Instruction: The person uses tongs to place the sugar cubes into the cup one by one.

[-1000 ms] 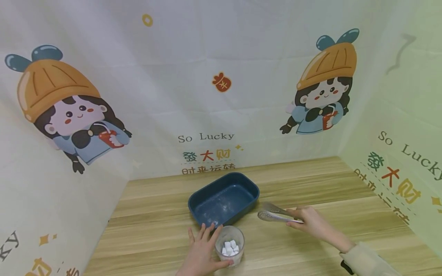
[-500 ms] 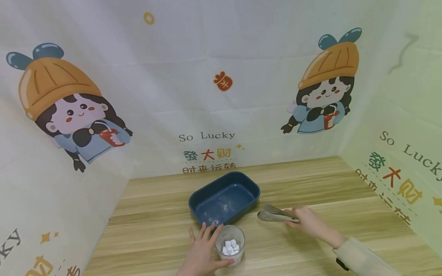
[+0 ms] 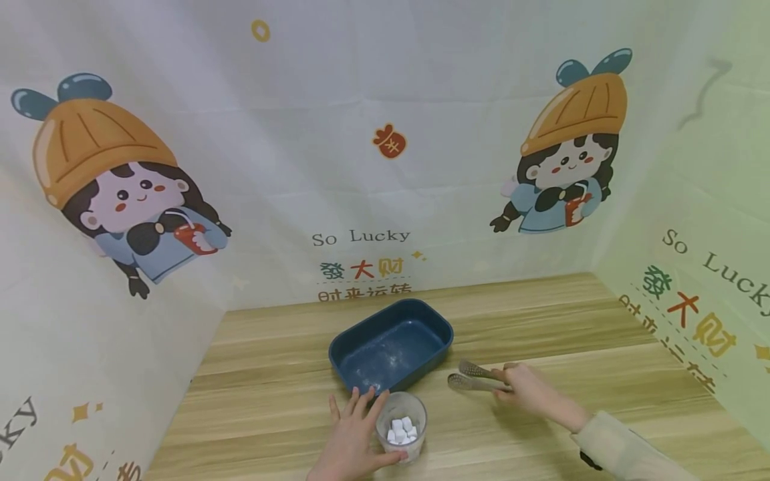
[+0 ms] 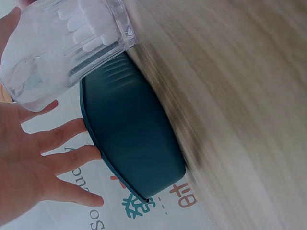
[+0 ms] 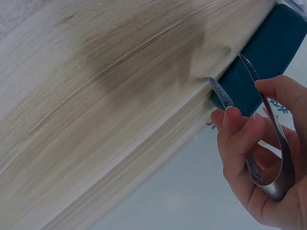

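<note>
My left hand [image 3: 351, 437] has its fingers spread and straight, with fingertips touching the rim of a dark blue rectangular tub [image 3: 391, 354]. Its thumb lies along the near side of a clear glass [image 3: 414, 404], and the forefinger reaches past the glass's left side. Several white cubes [image 3: 402, 431] sit at the bottom of the glass. My right hand [image 3: 538, 397] grips metal tongs [image 3: 475, 384] to the right of the tub. In the right wrist view the tongs' tips stand apart, nothing between them, just above the wooden table.
The wood-grain table [image 3: 265, 394] reaches back to a white printed cloth [image 3: 289, 167], which also hangs at both sides. Glass and tub stand close together, the glass nearer me. A pale sleeve [image 3: 619, 447] covers the right forearm.
My right hand has shifted slightly left and towards me with the tongs, and a gap between the tongs' tips now shows more plainly. Left hand, glass and tub stay in place.
</note>
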Motion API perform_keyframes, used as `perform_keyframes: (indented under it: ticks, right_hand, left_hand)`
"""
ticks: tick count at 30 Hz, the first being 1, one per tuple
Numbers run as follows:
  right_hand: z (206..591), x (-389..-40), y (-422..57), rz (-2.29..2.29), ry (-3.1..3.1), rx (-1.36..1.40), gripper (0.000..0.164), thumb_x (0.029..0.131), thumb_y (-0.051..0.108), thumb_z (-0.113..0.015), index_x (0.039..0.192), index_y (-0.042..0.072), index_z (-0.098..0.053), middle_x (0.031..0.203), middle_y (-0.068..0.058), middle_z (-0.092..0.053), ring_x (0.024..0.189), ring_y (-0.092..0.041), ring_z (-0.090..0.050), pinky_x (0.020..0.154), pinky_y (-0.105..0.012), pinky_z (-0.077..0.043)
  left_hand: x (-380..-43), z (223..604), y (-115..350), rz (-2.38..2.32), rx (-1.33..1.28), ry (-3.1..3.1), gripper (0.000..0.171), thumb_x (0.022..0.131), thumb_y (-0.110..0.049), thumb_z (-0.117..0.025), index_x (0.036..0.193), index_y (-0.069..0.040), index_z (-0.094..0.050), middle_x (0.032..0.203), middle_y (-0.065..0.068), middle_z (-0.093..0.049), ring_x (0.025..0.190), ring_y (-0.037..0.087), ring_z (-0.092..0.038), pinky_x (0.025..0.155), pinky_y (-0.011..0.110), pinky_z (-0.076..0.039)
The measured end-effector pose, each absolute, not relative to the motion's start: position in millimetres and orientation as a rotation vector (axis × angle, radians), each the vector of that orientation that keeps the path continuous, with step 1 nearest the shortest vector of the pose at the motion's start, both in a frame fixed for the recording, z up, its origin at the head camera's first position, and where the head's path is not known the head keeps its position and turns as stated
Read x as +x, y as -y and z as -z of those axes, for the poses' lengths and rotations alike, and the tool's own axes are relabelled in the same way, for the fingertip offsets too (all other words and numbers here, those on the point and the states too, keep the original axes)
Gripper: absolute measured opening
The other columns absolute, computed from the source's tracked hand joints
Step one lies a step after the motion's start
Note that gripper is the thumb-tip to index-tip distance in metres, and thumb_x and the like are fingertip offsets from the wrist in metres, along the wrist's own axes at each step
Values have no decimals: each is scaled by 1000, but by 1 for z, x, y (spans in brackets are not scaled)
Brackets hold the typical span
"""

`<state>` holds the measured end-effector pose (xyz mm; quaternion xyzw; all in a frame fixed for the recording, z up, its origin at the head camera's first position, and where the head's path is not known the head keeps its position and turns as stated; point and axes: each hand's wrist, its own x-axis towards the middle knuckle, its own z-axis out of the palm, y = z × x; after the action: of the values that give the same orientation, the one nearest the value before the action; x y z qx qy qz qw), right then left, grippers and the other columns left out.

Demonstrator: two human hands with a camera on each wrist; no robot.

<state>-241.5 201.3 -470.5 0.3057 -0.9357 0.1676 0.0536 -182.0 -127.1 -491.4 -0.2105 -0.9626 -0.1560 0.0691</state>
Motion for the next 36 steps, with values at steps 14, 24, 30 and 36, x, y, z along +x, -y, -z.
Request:
perform_keyframes:
  ticks: [14,24,30,36]
  right_hand:
    - [467,-242,-196,-452,2881,906,38,75,10,-68,104,-12,-60,73,-12,-60,45,1,-29,38,-9,-27]
    - [468,-240,-195,-428,2915,853,39,74,13,-69,105,-10,-61,75,-13,-62,45,0,-29,38,-10,-27]
    - [468,-238,-195,-417,2910,848,39,73,13,-69,105,-9,-61,73,-11,-62,45,0,-31,38,-10,-27]
    - [471,-235,-196,-333,2877,853,39,71,13,-71,103,-7,-62,71,-12,-62,45,0,-35,40,-9,-30]
  left_hand:
    - [-182,493,126,465,-623,2902,96,63,-72,-57,137,-16,-35,136,18,-41,123,48,-35,89,75,-16]
    - [-181,493,126,448,-627,2893,95,62,-73,-57,136,-17,-36,135,18,-42,122,48,-36,89,75,-16]
    - [-181,493,127,472,-633,2881,95,62,-72,-57,136,-17,-36,135,18,-42,122,49,-35,89,75,-15]
    - [-180,493,126,463,-627,2877,95,62,-72,-58,136,-17,-36,135,18,-42,122,48,-36,90,75,-15]
